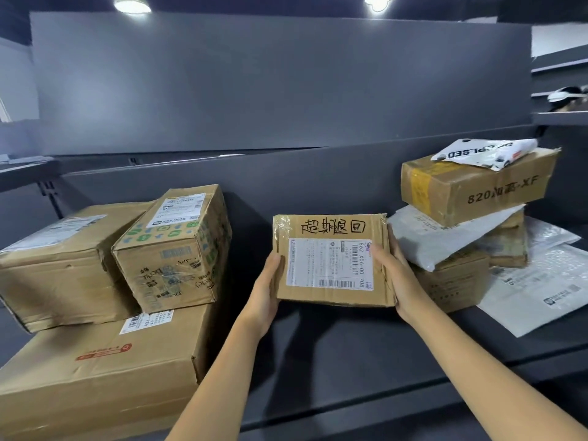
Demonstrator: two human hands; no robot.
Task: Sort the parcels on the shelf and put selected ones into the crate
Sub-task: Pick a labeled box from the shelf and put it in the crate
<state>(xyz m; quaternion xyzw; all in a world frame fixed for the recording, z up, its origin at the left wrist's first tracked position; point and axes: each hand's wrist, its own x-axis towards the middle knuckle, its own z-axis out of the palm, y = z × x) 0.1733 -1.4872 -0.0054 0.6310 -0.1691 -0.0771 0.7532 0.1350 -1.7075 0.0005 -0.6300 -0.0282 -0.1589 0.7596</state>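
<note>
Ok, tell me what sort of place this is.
Likely a parcel depot or pickup point: metal shelving carries taped cardboard boxes and grey poly mailers with shipping labels, and the left hand and right hand hold a hand-marked labelled box.

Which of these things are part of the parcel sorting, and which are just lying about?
Job: handwritten box, held by left hand and right hand; stacked boxes at left; 820 box and white mailers at right; shelf.
Lying about: white headset on the side shelf; ceiling lamps.
</note>
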